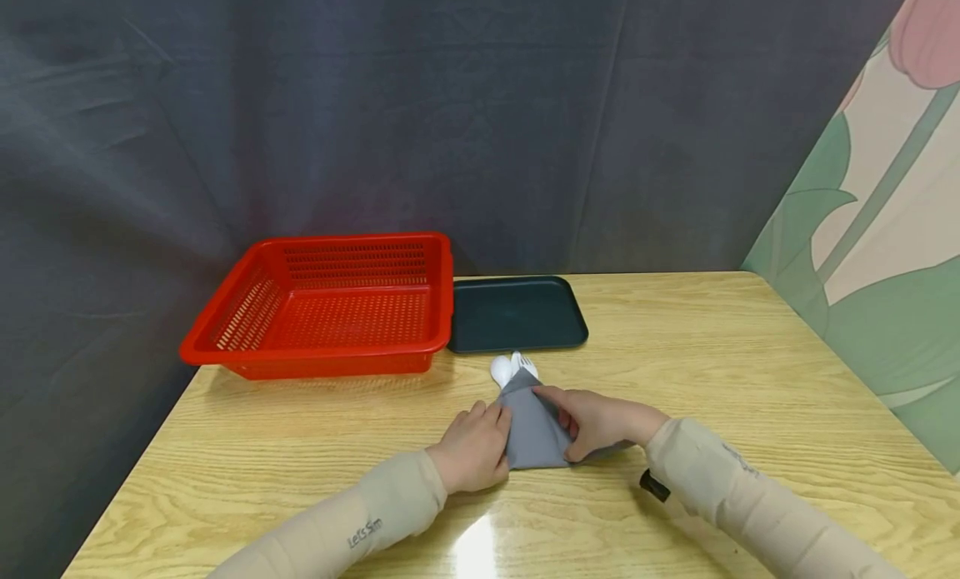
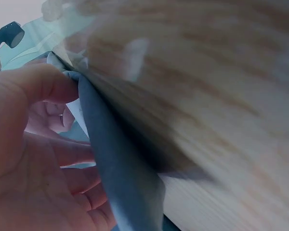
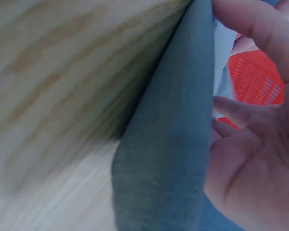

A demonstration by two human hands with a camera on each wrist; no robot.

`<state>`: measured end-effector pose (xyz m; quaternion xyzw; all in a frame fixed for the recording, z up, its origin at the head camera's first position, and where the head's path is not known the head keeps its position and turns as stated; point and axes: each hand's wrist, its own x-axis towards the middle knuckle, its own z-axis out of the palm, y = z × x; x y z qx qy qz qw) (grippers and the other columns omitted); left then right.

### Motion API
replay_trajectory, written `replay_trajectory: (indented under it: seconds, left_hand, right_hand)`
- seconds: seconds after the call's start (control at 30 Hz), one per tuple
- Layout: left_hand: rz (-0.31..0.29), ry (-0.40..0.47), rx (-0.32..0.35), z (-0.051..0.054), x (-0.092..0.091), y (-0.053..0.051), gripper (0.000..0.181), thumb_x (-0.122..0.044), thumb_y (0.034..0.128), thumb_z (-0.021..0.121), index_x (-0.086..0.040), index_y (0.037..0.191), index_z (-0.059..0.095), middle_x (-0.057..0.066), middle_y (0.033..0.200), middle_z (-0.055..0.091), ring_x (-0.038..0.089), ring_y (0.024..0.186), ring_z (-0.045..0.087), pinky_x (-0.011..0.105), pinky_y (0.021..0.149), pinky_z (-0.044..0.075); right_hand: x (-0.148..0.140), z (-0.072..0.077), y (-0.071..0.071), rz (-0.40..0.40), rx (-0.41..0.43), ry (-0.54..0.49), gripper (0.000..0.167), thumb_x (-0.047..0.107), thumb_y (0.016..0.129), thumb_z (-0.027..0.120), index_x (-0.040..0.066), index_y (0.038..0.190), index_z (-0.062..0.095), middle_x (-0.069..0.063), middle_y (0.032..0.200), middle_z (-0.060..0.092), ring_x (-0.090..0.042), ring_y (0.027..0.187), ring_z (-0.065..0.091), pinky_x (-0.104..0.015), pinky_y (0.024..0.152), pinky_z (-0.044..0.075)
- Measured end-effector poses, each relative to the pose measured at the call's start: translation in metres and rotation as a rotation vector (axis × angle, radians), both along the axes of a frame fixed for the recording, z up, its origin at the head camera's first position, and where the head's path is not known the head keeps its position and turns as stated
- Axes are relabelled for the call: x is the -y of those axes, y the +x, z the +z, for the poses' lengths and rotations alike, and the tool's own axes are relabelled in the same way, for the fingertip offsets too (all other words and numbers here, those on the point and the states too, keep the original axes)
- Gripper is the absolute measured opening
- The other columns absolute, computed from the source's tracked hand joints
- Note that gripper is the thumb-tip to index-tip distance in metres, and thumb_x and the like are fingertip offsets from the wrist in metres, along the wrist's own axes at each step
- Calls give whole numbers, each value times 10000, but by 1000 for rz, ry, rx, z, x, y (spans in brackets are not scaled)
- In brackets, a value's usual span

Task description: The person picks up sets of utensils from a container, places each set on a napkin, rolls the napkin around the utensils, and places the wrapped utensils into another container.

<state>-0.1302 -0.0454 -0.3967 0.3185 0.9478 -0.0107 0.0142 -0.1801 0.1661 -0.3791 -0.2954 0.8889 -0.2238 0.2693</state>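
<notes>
A grey cloth napkin (image 1: pixel 532 433) lies folded to a point on the table, with a white spoon (image 1: pixel 501 371) and a white fork (image 1: pixel 522 363) sticking out at its far end. The handles are hidden under the cloth. My left hand (image 1: pixel 472 447) rests along the napkin's left edge; its thumb touches the near edge in the left wrist view. On the other side, my right hand (image 1: pixel 600 421) holds the right part of the napkin between thumb and fingers, its index finger reaching across the top. Some grey cloth spreads out beneath this hand.
A red plastic basket (image 1: pixel 345 356) stands at the back left, with a dark green tray (image 1: pixel 517 312) beside it, just beyond the cutlery. A dark curtain (image 1: pixel 450 129) hangs behind the wooden table (image 1: pixel 315 429). A flower-painted wall (image 1: pixel 885 254) borders the right.
</notes>
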Motion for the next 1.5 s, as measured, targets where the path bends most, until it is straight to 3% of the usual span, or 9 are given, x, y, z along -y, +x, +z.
replay_trajectory:
  seconds: [0.2,0.4,0.53,0.7,0.87,1.0,1.17,1.3,1.5]
  left_hand:
    - [1,-4,17,-3,-1,-2,602,-297,818,606,10,1319,472,140,1274,541,233,1011,520,325,802,490]
    - [1,-13,31,-6,-1,-4,617,-312,819,606,2,1331,464,139,1301,531,233,1028,517,326,818,487]
    - [-3,-20,9,-6,-2,-3,600,-313,824,606,-3,1321,477,133,1296,541,226,1018,524,319,810,488]
    - [-33,-4,-92,-6,-3,1,427,-269,793,650,-9,1125,585,70,1021,605,169,835,533,262,688,477]
    - [-62,39,-133,-7,-4,4,265,-187,768,681,-38,974,607,21,854,551,123,766,525,209,681,489]
    - [-67,61,-97,-7,-6,4,273,-162,782,696,-85,1029,610,21,875,551,106,777,545,189,646,505]
    - [-75,32,-63,-5,-7,6,339,-147,804,689,-158,1133,606,32,904,559,106,749,561,182,558,486]
    - [-78,9,-84,-3,-8,8,372,-147,815,675,-172,1179,605,39,903,584,107,741,583,190,544,485]
    - [-84,-62,-177,-2,-10,12,415,-151,849,635,-226,1252,578,58,916,622,107,715,598,201,525,496]
  right_hand:
    - [5,4,-4,19,22,36,1004,37,657,766,32,1476,185,-34,785,502,-106,695,422,-214,620,372]
    - [8,5,-8,-35,90,76,1091,34,637,803,98,1499,137,-61,815,487,-156,729,416,-252,634,347]
    - [7,3,-7,-40,77,72,1080,44,641,798,102,1499,144,-54,819,488,-155,735,416,-253,640,348]
    - [3,1,2,-16,-42,-19,949,22,656,769,-1,1442,238,-42,811,510,-119,712,440,-221,627,384]
    - [2,-2,13,5,-158,-97,643,-20,664,758,-30,1220,435,-30,788,511,-65,657,445,-186,591,400]
    - [2,-4,16,-1,-154,-103,472,-42,671,732,3,1086,511,-15,794,518,-47,664,446,-183,594,400]
    - [0,-6,16,6,-162,-105,403,-11,720,700,-4,1085,527,-18,808,533,-52,677,471,-189,607,416]
    - [-1,-6,16,31,-190,-105,347,34,781,670,-13,1094,528,-12,804,532,-44,675,472,-190,609,415]
    - [-2,-6,16,47,-217,-85,357,70,813,662,-45,1123,528,-1,792,518,-39,669,453,-190,608,401]
